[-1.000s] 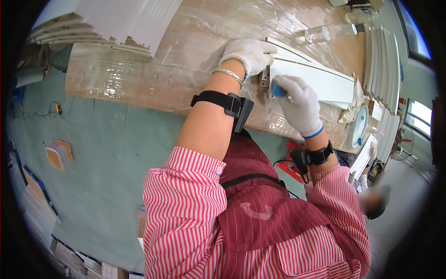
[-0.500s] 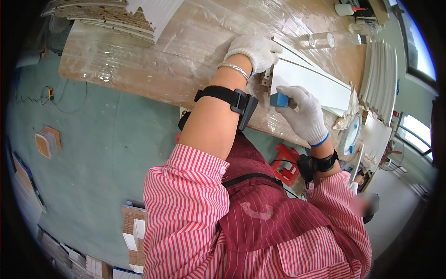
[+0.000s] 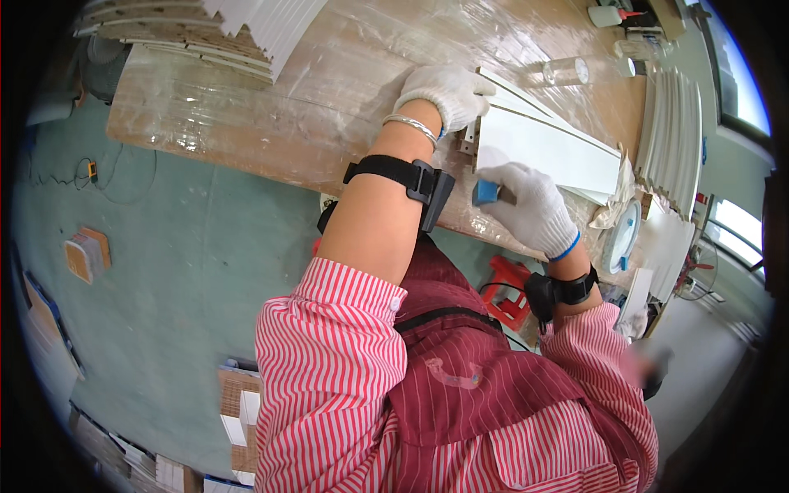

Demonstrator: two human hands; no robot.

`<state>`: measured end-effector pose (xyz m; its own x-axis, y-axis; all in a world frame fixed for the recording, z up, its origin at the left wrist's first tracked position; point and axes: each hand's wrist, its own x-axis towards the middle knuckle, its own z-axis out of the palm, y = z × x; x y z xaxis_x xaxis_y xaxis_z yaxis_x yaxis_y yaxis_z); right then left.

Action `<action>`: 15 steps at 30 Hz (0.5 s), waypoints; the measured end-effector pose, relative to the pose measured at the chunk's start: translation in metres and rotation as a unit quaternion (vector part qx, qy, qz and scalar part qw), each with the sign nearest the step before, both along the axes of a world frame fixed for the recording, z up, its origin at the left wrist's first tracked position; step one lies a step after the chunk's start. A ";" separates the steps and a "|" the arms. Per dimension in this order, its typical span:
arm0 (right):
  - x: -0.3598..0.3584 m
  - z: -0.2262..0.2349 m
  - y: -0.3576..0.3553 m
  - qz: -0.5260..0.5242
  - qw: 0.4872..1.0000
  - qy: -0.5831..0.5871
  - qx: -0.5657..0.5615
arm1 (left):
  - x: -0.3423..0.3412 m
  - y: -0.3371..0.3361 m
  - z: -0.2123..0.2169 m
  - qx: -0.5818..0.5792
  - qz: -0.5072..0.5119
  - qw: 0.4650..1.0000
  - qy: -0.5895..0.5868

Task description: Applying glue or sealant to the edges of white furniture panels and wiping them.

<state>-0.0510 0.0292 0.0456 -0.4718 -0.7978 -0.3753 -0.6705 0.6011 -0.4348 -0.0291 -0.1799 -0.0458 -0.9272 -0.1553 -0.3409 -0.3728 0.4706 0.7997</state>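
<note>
My left hand (image 3: 448, 94), in a white glove, presses flat with fingers spread on the near end of a long white board (image 3: 551, 148) lying on the plastic-covered wooden table (image 3: 246, 123) at upper centre of the frame. My right hand (image 3: 530, 205), also gloved, pinches a small blue block (image 3: 485, 192) against the board's end, just right of centre. A stack of white boards (image 3: 674, 131) lies at far right.

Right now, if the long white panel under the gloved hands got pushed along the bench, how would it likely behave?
The white panel looks flat, long and thin, so it would probably slide rather than tip. The plastic film on the bench looks glossy, likely slippery. With the left hand pressing its end, it should stay put.
</note>
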 end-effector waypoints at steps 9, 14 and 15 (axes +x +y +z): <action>-0.002 0.020 0.072 -0.212 0.966 -0.121 -0.086 | -0.010 0.000 -0.029 0.034 -0.009 0.995 0.098; -0.006 0.007 0.123 -0.348 0.919 -0.066 -0.174 | -0.003 -0.014 -0.036 0.176 0.052 0.981 0.064; -0.007 0.003 0.135 -0.363 0.911 -0.062 -0.188 | 0.003 -0.020 -0.034 0.184 0.056 0.980 0.052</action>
<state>-0.0580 0.1642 0.0484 -0.8986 -0.3760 -0.2262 -0.0878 0.6593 -0.7467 -0.0261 -0.2001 -0.0801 -0.9441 -0.1424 -0.2972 -0.3128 0.1033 0.9442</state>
